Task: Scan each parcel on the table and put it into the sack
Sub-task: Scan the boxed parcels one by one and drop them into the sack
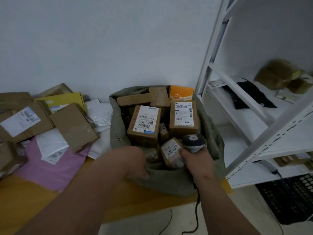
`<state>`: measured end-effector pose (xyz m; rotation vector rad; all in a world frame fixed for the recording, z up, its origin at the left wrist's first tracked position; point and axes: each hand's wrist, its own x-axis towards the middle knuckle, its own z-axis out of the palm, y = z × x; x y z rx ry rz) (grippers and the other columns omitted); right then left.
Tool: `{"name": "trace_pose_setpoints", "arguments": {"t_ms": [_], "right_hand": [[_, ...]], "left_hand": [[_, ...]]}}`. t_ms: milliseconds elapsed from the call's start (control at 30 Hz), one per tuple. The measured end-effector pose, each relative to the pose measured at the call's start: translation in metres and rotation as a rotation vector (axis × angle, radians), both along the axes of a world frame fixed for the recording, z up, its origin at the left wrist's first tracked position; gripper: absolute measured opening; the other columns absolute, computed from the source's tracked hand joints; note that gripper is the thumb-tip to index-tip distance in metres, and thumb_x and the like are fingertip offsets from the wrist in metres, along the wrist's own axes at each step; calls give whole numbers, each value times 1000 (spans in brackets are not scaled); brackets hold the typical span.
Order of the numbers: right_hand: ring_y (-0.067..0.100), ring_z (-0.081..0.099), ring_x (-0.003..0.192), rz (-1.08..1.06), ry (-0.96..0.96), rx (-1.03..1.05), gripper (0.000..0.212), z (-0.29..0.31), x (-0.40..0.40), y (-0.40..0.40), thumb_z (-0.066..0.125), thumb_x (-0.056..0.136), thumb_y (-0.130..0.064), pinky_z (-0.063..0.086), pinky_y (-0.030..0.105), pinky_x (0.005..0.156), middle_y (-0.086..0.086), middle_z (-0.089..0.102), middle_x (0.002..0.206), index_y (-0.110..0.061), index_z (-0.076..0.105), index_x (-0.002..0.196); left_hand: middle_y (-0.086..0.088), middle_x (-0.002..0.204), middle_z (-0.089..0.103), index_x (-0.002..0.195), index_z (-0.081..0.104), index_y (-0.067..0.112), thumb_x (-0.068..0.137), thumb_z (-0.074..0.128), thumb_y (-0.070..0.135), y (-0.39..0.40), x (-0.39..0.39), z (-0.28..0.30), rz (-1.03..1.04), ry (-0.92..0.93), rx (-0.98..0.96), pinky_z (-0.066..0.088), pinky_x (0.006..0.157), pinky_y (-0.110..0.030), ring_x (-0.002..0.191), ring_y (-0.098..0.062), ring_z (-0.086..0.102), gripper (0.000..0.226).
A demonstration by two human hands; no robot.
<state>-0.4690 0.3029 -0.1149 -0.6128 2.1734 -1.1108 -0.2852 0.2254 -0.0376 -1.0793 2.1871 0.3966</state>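
My left hand (135,164) has its grip clamped on the near rim of the grey-green sack (171,180), which sits open on the yellow tabletop (25,197), packed with labelled cardboard parcels (144,124). My right hand (197,161) is wrapped around the handle of the corded barcode scanner (194,141), over the sack's mouth. More parcels (50,126) lie heaped on the tabletop to the left.

Two bare forearms reach in from the bottom edge, with no sleeve showing on either one and no glove, watch, ring or band visible. The left hand (135,160) is broad-backed with its knuckles rounded. The right hand (197,161) is narrower in view, with tendons raised along the wrist behind it. Both are slightly blurred.
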Motion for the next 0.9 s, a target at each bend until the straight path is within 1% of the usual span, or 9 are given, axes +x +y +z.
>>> {"name": "trace_pose_setpoints", "arguments": {"t_ms": [133,200,333,400,467,500,633,767,900], "right_hand": [[21,58,93,14,57,46,50,1,-6,-3,77,81,-32,46,32,79,5,63,110,-18,51,121],[24,63,96,56,55,114,60,-4,-4,-6,79,78,-35,51,34,78,8,65,114,-16,51,127],[25,70,83,120,-40,160,43,-15,5,-14,78,81,-36,59,38,75,9,71,101,-13,62,114],[25,71,83,99,-78,147,44,-20,7,-17,75,84,-41,59,37,76,10,72,101,-11,64,113],[30,69,94,9,-68,129,52,-25,8,-16,73,85,-44,56,41,85,9,70,104,-6,61,118],[32,66,101,-50,-69,105,54,-24,10,-14,73,86,-40,53,40,87,8,67,106,-3,57,121],[39,61,107,-204,36,-34,55,-18,22,0,75,84,-26,52,46,91,18,60,121,-3,50,126],[29,68,84,-152,-10,-153,29,1,40,0,71,85,-30,56,40,73,14,72,96,-9,62,104],[21,69,80,14,-6,-259,19,40,89,-9,72,86,-27,50,29,66,7,71,84,-13,64,97]], "left_hand": [[-1,91,59,102,68,13,91,55,52,0,10,-7,73,61,6,48,76,-30,86,-17,57,43],[-1,97,62,105,68,15,90,56,53,1,13,-13,99,99,-33,50,80,-32,91,-17,60,43],[-6,101,69,103,73,14,91,57,42,3,13,-20,187,278,-98,53,78,-33,92,-19,64,34],[-6,93,68,98,73,11,94,54,36,6,12,-19,186,331,-122,51,74,-33,86,-19,63,32],[-2,82,58,90,71,9,96,51,35,8,13,-18,184,380,-167,46,69,-30,78,-17,55,33],[0,85,54,91,70,11,97,50,35,9,15,-19,190,408,-190,44,71,-29,81,-15,52,32],[2,130,43,131,58,26,98,49,40,9,28,-23,263,541,-288,44,95,-28,112,-14,51,37],[7,132,46,132,57,32,96,47,44,6,49,-32,277,634,-418,45,98,-32,118,-13,49,39],[8,127,51,122,63,33,95,47,42,7,87,-31,335,671,-484,45,94,-34,117,-15,48,33]]}}
